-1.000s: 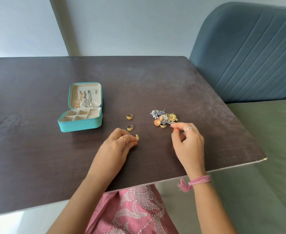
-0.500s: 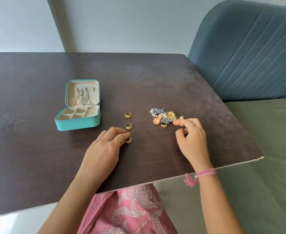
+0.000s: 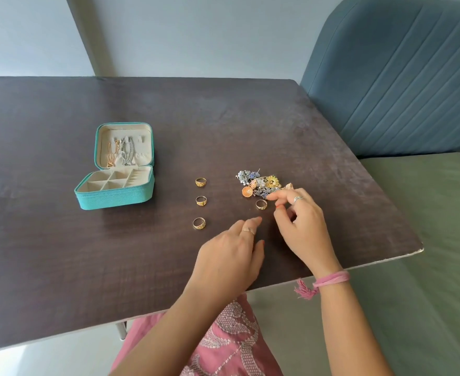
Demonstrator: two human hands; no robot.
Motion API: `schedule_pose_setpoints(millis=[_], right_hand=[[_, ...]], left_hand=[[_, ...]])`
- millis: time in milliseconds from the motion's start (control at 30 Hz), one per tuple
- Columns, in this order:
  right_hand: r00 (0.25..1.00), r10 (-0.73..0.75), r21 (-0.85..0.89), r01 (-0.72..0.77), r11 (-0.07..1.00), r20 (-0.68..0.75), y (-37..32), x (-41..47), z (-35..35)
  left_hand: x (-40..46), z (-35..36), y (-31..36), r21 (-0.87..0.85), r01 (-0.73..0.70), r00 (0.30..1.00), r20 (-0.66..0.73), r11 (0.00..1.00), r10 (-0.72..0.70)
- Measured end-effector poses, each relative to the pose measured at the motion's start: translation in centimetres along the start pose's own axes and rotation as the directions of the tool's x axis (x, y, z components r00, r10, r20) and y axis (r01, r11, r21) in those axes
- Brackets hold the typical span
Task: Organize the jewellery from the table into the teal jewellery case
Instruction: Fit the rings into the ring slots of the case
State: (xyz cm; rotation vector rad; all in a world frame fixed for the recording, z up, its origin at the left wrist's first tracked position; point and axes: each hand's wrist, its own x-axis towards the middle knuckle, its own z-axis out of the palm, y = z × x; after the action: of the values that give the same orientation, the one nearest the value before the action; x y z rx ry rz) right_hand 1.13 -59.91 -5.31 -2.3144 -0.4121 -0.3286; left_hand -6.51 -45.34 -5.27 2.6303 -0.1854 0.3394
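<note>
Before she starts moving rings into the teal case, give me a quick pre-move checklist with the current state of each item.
1. Teal jewellery case open, lid up: ok.
2. Tray compartments free: ok, they look empty.
3. Three gold rings lined up, apart from each other: ok.
4. Fourth ring separated from earring pile: ok, though close to it.
5. Left hand free: ok, holds nothing visible.
6. Right hand free: cannot tell, fingers curled at the pile's edge.
</note>
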Motion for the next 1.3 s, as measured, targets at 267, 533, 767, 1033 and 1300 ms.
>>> schedule_pose_setpoints(millis=[267,533,767,1033,1300], right_hand=[[0.998,0.016,-0.099,-0.010,0.995,0.053,0.6,1.1,-0.3],[0.981,-0.108,-0.102,0.125,0.987,0.159,0.7,0.6,-0.9],[0.958,-0.054,-0.155,0.101,0.983,0.282,0.7,1.3,-1.4],[0.951,-0.057,-0.063,0.080,0.995,0.304,-2.8,4.8,-1.1],[0.915,-0.027,-0.208,0.120,0.971,0.402,-7.8,10.6,4.6]], left_hand=[[2.6,0.5,0.8,0.180,0.098,0.993,0.039,0.979,-0.107],[2.6,0.6,0.7,0.151,0.078,0.996,0.020,0.985,-0.082],[-0.4,-0.1,-0.8,-0.072,-0.098,0.995,-0.005,0.993,0.098],[-1.5,-1.6,-2.1,-0.133,-0.136,0.987,0.068,0.982,0.146],[-1.4,-2.0,-2.3,-0.240,-0.092,0.988,0.102,0.966,0.119]])
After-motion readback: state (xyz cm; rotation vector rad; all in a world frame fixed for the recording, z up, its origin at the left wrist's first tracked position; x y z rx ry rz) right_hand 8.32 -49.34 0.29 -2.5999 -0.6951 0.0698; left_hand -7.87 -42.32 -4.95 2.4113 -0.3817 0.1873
